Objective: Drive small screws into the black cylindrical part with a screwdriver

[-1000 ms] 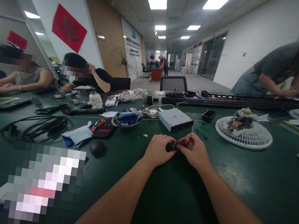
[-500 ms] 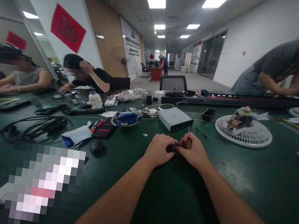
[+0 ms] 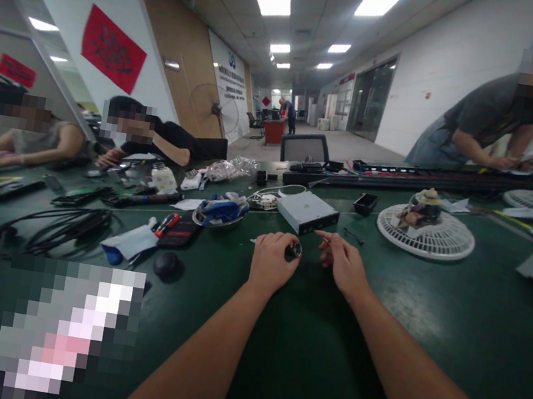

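My left hand (image 3: 273,261) is closed round a small black cylindrical part (image 3: 293,251), whose round open end faces me. To its right, my right hand (image 3: 342,260) is apart from it, thumb and fingers pinched on something thin and small that I cannot make out. Just beyond both hands lies a grey metal box (image 3: 308,211) with a black front. A short dark cable (image 3: 354,236) rests on the green table (image 3: 320,370) right of the box.
A white fan grille (image 3: 426,233) with a motor stands at right. Left are a bowl of blue cloth (image 3: 220,211), a red-handled tool (image 3: 166,225), a black round object (image 3: 167,266) and coiled black cable (image 3: 74,230). People sit at left; one leans over the table at right.
My hands have moved apart: the right one has drawn away from the black part, and the left has turned it so its end shows. The whole view has shifted slightly.
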`<state>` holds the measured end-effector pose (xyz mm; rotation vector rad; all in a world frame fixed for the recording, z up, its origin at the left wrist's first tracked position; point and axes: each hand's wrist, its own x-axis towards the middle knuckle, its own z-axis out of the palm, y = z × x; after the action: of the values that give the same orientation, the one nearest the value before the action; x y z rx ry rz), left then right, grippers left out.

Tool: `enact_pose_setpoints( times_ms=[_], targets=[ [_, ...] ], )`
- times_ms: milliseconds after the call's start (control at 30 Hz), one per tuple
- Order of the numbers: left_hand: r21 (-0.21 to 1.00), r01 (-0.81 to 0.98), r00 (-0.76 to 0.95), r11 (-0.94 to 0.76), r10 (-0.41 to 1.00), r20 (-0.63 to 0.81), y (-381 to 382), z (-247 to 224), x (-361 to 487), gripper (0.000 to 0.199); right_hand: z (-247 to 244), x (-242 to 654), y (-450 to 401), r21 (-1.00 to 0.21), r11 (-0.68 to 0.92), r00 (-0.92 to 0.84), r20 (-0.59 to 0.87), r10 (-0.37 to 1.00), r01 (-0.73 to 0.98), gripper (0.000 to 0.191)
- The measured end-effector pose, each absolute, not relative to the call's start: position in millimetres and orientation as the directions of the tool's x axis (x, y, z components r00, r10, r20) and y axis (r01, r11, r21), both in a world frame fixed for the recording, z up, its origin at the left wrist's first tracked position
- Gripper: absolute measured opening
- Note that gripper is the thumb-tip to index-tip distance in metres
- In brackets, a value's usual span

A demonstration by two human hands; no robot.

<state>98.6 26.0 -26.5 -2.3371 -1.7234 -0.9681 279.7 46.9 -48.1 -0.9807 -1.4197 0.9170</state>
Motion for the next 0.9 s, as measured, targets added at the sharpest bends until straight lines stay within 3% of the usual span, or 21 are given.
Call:
enact_pose_setpoints(
  times_ms=[100, 233, 433, 600, 900],
  targets=[
    [0.303, 0.910, 0.081, -0.282, 0.839, 0.538, 29.4, -31.1, 95.6, 0.016, -46.4, 283.3, 46.8, -0.954, 0.296, 0.023, 0.295, 0.955, -0.052, 0.055],
    [0.323, 0.909, 0.051, -0.263, 0.841, 0.539, 31.7, -34.0, 94.2, 0.015, -45.6, 287.0, 45.1, -0.959, 0.226, -0.001, 0.229, 0.973, -0.171, 0.045],
    [0.306, 0.882, 0.167, -0.357, 0.846, 0.507, 28.1, -28.4, 97.1, 0.016, -44.6, 284.7, 45.3, -0.965, 0.225, -0.043, 0.233, 0.972, -0.136, 0.040],
    [0.326, 0.878, 0.153, -0.350, 0.851, 0.503, 26.5, -25.7, 97.1, 0.016, -44.9, 282.5, 46.7, -0.972, 0.218, 0.008, 0.218, 0.976, -0.084, 0.039],
    [0.316, 0.878, 0.152, -0.360, 0.835, 0.529, 28.1, -29.0, 96.8, 0.017, -43.3, 283.3, 44.7, -0.969, 0.236, -0.076, 0.242, 0.967, -0.078, 0.040]
  ],
)
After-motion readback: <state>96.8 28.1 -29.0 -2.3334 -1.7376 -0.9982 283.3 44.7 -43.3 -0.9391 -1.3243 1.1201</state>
